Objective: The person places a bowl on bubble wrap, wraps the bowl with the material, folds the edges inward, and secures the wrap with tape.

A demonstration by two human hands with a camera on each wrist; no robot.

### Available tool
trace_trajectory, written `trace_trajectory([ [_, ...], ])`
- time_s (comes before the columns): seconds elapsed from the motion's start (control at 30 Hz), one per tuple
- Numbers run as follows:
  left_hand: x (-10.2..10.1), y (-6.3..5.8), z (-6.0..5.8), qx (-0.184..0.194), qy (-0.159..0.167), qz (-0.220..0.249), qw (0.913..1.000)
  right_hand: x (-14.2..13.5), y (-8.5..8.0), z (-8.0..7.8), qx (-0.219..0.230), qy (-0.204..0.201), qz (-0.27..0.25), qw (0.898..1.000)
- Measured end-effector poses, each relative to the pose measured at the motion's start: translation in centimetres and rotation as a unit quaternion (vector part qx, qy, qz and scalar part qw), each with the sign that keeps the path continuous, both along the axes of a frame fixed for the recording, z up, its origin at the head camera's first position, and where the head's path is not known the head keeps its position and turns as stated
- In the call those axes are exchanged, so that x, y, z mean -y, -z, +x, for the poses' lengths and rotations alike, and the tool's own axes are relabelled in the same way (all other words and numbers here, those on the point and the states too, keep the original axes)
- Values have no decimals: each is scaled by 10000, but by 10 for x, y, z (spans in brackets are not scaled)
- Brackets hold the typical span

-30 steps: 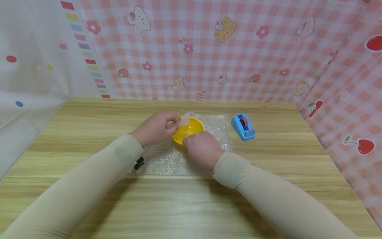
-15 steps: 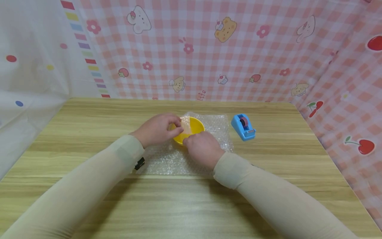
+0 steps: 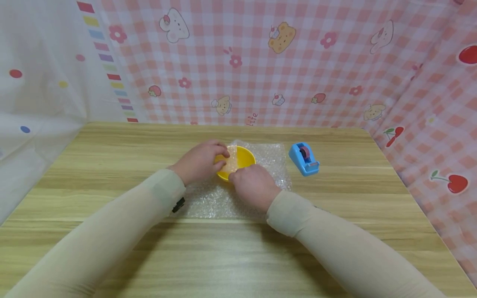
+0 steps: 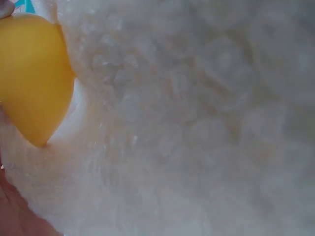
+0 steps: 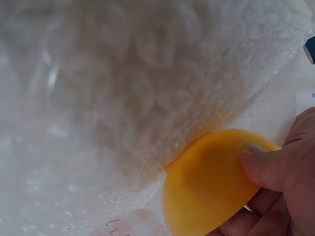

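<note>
A yellow bowl [image 3: 245, 156] sits on a sheet of clear bubble wrap [image 3: 220, 200], and a flap of the wrap is folded over its left rim. My right hand [image 3: 255, 186] grips the bowl's near rim; in the right wrist view the thumb [image 5: 256, 164] lies on the bowl's outer wall. At the left rim, my left hand [image 3: 201, 162] touches the flap, its thumb and fingers apart. Bubble wrap fills most of the left wrist view, with the bowl [image 4: 34, 73] at its left edge and much of the left hand hidden behind the wrap.
A blue tape dispenser [image 3: 303, 159] with a roll of tape stands to the right of the wrap on the wooden table [image 3: 223, 256]. Patterned curtains [image 3: 208, 62] rise behind the table and at both sides. A small black object [image 3: 178, 205] shows under the left cuff.
My left hand has folded the wrap flap rightward and down over the bowl, then loosened its pinch and drawn back slightly. My right hand keeps its hold on the rim.
</note>
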State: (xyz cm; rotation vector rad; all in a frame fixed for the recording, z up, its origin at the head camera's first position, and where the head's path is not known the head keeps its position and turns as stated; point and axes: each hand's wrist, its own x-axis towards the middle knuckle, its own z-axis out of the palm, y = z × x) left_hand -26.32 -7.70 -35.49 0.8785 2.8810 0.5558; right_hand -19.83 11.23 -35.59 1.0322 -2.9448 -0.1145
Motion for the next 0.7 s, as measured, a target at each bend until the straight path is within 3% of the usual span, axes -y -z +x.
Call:
trace_trajectory([
  [0.2, -4, 3, -2, -17, -107, -204, 9997, 0, 0, 0, 17, -10, 25, 10000],
  [0.57, -10, 8, -6, 512, -75, 44, 9986, -1, 2, 1, -229, -131, -92, 9996],
  [0.7, -11, 7, -6, 659, 24, -164, 9977, -1, 2, 1, -170, -113, -137, 9997],
])
